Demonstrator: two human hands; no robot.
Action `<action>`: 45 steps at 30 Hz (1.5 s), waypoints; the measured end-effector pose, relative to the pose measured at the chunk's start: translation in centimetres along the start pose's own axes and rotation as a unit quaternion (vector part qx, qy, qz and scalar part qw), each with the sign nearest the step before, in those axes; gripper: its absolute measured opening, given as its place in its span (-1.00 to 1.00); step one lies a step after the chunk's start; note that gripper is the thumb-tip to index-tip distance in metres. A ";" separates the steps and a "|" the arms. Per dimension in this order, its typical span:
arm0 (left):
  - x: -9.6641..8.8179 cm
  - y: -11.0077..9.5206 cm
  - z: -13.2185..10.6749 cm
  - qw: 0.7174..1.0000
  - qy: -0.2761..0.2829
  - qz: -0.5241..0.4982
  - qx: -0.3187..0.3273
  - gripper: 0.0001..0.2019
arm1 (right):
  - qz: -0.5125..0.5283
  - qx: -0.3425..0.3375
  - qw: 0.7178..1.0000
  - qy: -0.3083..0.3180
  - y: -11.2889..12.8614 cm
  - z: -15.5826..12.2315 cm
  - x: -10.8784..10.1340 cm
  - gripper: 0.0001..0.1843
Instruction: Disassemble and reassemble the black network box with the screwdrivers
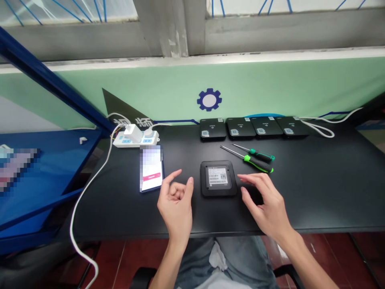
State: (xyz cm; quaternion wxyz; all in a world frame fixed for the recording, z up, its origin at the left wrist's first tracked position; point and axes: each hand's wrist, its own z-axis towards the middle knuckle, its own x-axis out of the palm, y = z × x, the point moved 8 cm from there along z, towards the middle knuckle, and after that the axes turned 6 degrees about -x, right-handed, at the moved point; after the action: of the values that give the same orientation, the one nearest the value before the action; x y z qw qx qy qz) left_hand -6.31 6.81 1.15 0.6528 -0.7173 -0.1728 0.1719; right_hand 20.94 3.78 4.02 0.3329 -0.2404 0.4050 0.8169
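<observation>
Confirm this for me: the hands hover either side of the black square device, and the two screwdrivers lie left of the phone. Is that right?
Not quite. The head view shows the two screwdrivers lying right of the phone, not left. The left hand and right hand do hover either side of the black square device.

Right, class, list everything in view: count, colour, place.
square device: one, black with white label, desk centre
flat devices: four, black, row along back edge
screwdrivers: two, green-handled, right of square device
power strip: one, white, back left
charger: one, white, plugged into strip
phone: one, screen blurred, left of square device
cables: two, white, left and back right
desk: one, black, beneath everything
left hand: one, empty, beside square device
right hand: one, empty, beside square device
</observation>
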 end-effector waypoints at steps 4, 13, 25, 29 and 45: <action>-0.4 0.3 0.1 1.000 -0.013 -0.013 0.005 -0.62 | -0.010 0.004 1.000 0.001 -0.4 -0.2 -0.5 -0.68; 0.4 -0.2 -0.2 0.999 0.045 0.023 -0.006 -0.72 | -0.078 0.005 0.996 -0.034 -2.6 0.6 -2.9 -0.73; 4.7 -8.2 2.3 0.983 0.085 0.033 0.158 -0.20 | -0.142 -0.030 0.983 -0.115 -3.6 0.0 -3.7 -0.79; 8.7 -10.9 4.0 0.971 0.112 0.054 0.204 -0.63 | -0.148 -0.031 0.981 -0.118 -3.5 0.0 -3.7 -0.79; 12.3 -9.0 7.3 0.892 0.280 0.140 0.326 -0.94 | -0.175 -0.029 0.980 -0.086 -3.8 0.2 -3.0 -0.77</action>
State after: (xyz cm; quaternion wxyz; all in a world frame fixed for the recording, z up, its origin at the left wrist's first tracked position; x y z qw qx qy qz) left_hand 0.90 19.81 9.23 0.8404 -0.4994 0.1852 0.1007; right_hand 25.68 4.55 4.21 0.4971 -0.2459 0.3029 0.7750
